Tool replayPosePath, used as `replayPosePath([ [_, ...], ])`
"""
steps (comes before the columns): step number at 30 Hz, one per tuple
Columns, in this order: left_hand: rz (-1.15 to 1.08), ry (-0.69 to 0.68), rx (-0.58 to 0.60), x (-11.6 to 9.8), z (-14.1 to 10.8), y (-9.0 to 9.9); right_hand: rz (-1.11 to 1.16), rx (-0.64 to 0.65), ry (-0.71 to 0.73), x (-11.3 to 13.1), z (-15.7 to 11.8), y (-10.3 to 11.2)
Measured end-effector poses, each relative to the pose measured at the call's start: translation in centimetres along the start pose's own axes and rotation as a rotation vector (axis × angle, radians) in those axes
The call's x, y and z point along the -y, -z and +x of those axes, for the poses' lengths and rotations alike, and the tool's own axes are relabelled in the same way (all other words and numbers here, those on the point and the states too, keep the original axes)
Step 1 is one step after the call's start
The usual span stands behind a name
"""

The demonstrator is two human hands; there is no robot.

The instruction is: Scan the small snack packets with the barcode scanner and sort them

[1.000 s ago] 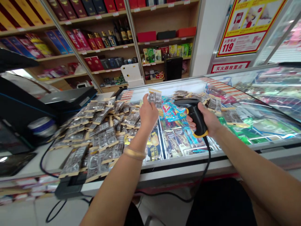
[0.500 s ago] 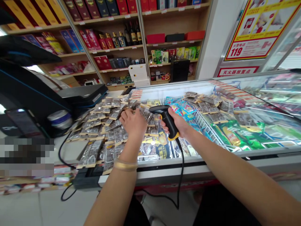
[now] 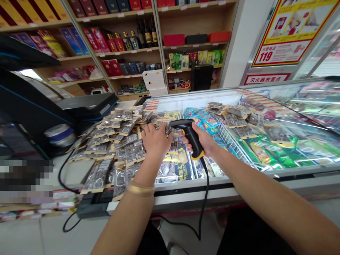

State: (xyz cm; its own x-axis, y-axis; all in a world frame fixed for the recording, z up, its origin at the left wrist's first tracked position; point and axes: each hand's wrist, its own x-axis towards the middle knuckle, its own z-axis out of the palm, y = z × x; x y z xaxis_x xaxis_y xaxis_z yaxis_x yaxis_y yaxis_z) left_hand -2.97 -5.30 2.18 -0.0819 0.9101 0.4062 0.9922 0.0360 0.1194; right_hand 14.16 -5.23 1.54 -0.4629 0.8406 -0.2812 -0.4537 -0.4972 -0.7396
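My right hand [image 3: 203,140] is wrapped round the handle of a black and yellow barcode scanner [image 3: 192,138], its head pointing left. A black cable runs down from the handle. My left hand [image 3: 156,140], with a gold bangle on the wrist, lies palm down on a heap of small clear packets [image 3: 124,141] with tan edges and dark contents. Its fingers are spread over the packets near the scanner's head. What lies under the palm is hidden. The heap rests on the left end of a glass-topped chest freezer [image 3: 223,189].
Blue packs [image 3: 205,117], a white wire basket [image 3: 233,145] and green bags [image 3: 276,152] show in the freezer. More clear packets [image 3: 235,118] lie at the back right. A dark scale-like machine [image 3: 87,106] and a tin [image 3: 60,135] stand left. Stocked shelves [image 3: 124,51] line the back.
My left hand has shifted slightly right and its fingers have spread wider over the packets. My right hand still holds the scanner in nearly the same place. The view has turned slightly.
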Motion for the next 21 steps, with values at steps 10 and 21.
replayPosePath([
  [10,-0.031,0.006,-0.099,0.0,0.2,-0.8,0.017,0.011,0.02,-0.2,0.3,0.2],
  [21,-0.359,-0.089,-0.183,-3.7,0.9,1.0,0.049,-0.008,0.251,4.0,-5.3,4.7],
])
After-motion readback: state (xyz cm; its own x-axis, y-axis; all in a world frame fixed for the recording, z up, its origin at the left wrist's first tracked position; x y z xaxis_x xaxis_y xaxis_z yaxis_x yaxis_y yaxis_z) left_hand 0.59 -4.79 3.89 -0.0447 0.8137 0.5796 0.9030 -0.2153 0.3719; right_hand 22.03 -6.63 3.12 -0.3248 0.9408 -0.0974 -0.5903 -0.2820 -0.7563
